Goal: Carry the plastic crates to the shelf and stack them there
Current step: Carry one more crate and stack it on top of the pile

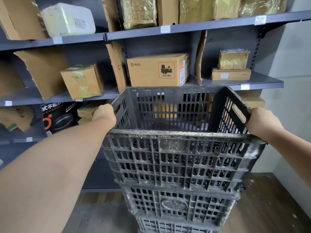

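Observation:
A dusty black plastic crate (176, 158) with slotted walls tops a stack right in front of me. Under it sits a second black crate (178, 206), and the rim of a third crate (173, 227) shows at the bottom edge. My left hand (104, 113) grips the top crate's left handle slot. My right hand (262, 120) grips its right handle slot. The top crate is empty inside. The stack stands close against the dark grey shelf (235, 83).
The shelf boards hold cardboard boxes, among them a PICO box (158, 71), a taped box (82, 81) and two small stacked boxes (231, 68). A grey wall (292, 98) stands at the right. Wooden floor (269, 207) surrounds the stack.

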